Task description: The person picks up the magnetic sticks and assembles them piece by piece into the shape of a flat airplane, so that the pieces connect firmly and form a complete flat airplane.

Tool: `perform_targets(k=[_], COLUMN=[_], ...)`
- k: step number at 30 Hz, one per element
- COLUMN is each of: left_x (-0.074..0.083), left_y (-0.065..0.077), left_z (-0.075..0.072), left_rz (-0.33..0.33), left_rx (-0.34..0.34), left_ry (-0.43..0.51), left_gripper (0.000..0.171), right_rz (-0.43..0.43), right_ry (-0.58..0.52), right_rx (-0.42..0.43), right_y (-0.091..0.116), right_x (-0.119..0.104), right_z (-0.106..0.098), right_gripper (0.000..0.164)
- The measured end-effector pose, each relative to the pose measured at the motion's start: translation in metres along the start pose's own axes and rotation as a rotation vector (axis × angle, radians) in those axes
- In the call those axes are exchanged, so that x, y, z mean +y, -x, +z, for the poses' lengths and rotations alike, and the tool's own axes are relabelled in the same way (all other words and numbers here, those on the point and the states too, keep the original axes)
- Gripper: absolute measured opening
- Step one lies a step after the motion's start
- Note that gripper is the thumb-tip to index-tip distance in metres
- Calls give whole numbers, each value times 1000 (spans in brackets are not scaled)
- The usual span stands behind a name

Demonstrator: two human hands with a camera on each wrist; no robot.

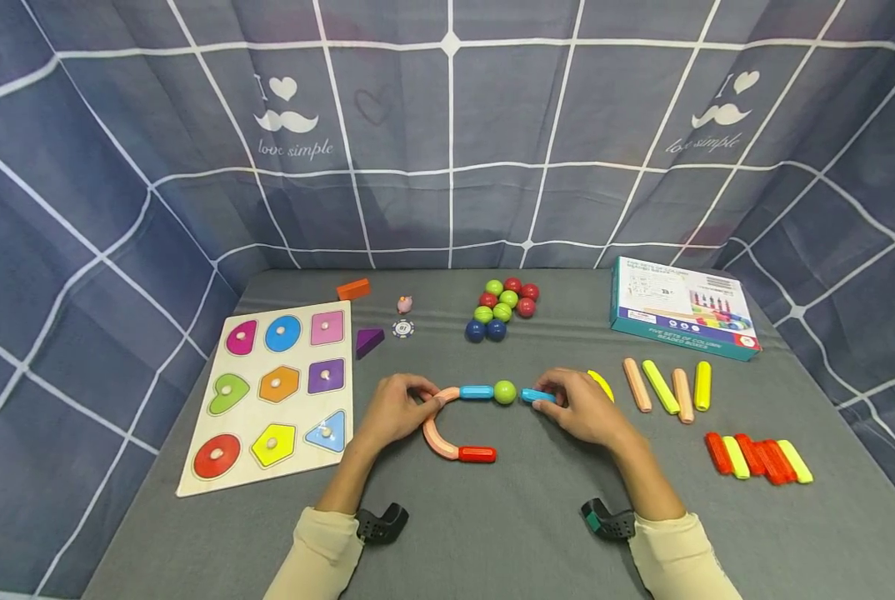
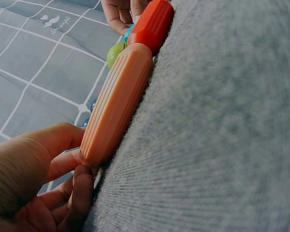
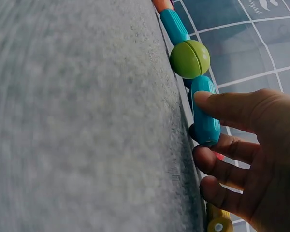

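My left hand (image 1: 397, 412) pinches the outer bend of a curved peach piece (image 1: 437, 439); the left wrist view shows fingertips at its ribbed end. This curve is part of a C-shaped chain lying on the table. A red stick (image 1: 477, 454) joins its lower end, and a blue stick (image 1: 477, 392) joins its upper end. Beside that blue stick sits a green ball (image 1: 504, 392). My right hand (image 1: 584, 408) holds a second blue stick (image 3: 206, 112) between thumb and fingers, its tip pointing at the ball with a small gap in the head view.
A shape puzzle board (image 1: 241, 408) lies at left. Several coloured balls (image 1: 509, 297) cluster at the back, near a poker chip (image 1: 403, 328). Peach and yellow sticks (image 1: 660, 386), a row of red and yellow sticks (image 1: 773, 461), and a box (image 1: 683, 304) lie right.
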State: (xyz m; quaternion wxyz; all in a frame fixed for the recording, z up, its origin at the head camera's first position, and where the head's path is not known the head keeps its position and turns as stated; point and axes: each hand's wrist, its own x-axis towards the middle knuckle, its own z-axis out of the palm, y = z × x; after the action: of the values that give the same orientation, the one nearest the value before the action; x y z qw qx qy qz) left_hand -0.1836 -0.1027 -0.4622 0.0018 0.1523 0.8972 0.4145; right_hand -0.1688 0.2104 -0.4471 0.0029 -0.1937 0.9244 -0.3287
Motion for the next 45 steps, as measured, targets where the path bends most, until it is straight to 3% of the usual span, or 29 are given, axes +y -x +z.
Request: perform_targets(k=[14, 23, 34, 40, 45], left_x=[1, 1, 0, -1, -1], left_y=[2, 3, 6, 4, 4], left_z=[-3, -3, -2, -5, -6], left_rz=[-16, -8, 96, 72, 71], left_rx=[-4, -4, 2, -27, -47], left_ry=[21, 4, 12, 4, 10], left_gripper=[9, 10, 16, 16, 17], right_rz=[-38, -23, -64, -19, 70], right_ry=[-1, 56, -15, -139, -106], right_rx=[20, 20, -26, 21, 130], right_y=[-3, -2, -6, -29, -38], right_x=[-4, -7, -5, 6, 13], right_z=[5, 8, 10, -1, -17], right_gripper=[14, 15, 20, 20, 15])
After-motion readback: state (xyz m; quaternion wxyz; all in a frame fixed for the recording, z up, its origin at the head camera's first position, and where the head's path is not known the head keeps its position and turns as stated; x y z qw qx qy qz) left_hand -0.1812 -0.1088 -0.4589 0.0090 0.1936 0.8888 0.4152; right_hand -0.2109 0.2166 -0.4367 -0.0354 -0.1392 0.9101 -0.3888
